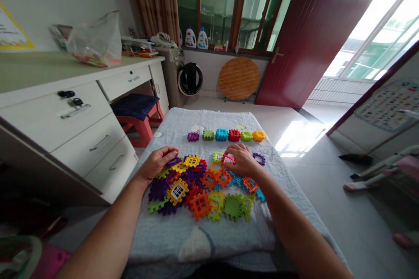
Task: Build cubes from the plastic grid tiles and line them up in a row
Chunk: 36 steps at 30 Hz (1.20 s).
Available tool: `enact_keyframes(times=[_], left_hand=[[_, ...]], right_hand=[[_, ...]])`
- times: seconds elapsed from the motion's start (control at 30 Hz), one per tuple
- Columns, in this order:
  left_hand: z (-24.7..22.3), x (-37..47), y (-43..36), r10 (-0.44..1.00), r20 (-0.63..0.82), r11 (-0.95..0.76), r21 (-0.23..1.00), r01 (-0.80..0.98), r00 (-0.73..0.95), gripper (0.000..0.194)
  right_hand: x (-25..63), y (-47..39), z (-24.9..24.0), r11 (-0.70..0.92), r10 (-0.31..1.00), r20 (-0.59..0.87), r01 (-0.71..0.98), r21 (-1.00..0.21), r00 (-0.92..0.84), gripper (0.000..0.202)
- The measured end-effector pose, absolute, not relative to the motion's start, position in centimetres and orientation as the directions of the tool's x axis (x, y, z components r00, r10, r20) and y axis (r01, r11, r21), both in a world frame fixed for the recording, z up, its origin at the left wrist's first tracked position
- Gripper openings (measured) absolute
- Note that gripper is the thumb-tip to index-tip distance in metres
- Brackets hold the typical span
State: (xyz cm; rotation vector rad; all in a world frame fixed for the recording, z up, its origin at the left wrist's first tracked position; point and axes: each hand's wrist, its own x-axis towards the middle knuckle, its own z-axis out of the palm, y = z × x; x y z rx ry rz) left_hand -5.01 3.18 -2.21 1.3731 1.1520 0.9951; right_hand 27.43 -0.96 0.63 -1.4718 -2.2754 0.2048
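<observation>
Loose plastic interlocking building pieces [199,205] lie in a flat, mixed pile on the cloth-covered table. My left hand [159,163] is at the pile's left edge, thumb and fingers brought together at the tips. Just under the thumb is a purple piece [173,162]; whether it is gripped I cannot tell. At the pile's far right side, my right hand [242,159] is closed over a red window piece [228,159], its fingertips partly hidden. A light green window piece [217,156] shows beside it, and a purple frame piece [259,158] lies right of this hand.
Beyond the pile, several assembled block cubes stand in a row, among them a blue cube [221,134] and a red cube [234,135]. A pale patterned cloth [183,235] covers the table. A white drawer desk [81,122] and a red stool [144,128] stand left.
</observation>
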Motion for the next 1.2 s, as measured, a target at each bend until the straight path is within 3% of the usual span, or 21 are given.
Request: enact_keyframes(times=[0.17, 0.33, 0.53, 0.67, 0.8, 0.9, 1.03, 1.2], left_hand=[[-2.4, -4.9, 3.2, 0.984, -0.008, -0.014, 0.992, 0.125, 0.176, 0.048], [-2.3, -4.8, 3.0, 0.984, 0.007, -0.033, 0.989, 0.143, 0.177, 0.049], [-2.4, -4.9, 3.2, 0.981, 0.012, -0.041, 0.989, 0.145, 0.194, 0.048], [-2.4, -4.9, 3.2, 0.981, 0.017, -0.046, 0.988, 0.146, 0.195, 0.047], [-2.3, -4.8, 3.2, 0.980, 0.037, -0.068, 0.985, 0.157, 0.193, 0.044], [-2.3, -4.8, 3.2, 0.979, 0.042, -0.074, 0.985, 0.158, 0.197, 0.042], [-2.3, -4.8, 3.2, 0.979, 0.033, -0.069, 0.982, 0.178, 0.202, 0.044], [-2.2, -4.8, 3.1, 0.979, 0.022, -0.066, 0.974, 0.216, 0.202, 0.047]], right_hand=[[24.0, -0.4, 0.9, 0.545, 0.838, 0.191, 0.768, -0.337, -0.511, 0.023], [20.6, 0.5, -0.2, 0.551, 0.830, 0.122, 0.766, -0.332, -0.544, 0.050], [20.2, 0.4, 0.1, 0.548, 0.825, 0.107, 0.742, -0.386, -0.554, 0.040], [21.7, -0.3, 1.5, 0.516, 0.842, 0.119, 0.724, -0.458, -0.526, 0.034], [24.7, -0.5, 2.8, 0.418, 0.866, 0.063, 0.649, -0.635, -0.496, 0.011], [27.5, -0.2, 2.5, 0.359, 0.903, 0.114, 0.584, -0.728, -0.414, 0.021], [30.2, 0.3, 1.0, 0.294, 0.954, 0.198, 0.565, -0.771, -0.226, 0.026], [29.3, 0.1, 0.1, 0.263, 0.953, 0.108, 0.596, -0.758, -0.283, 0.021]])
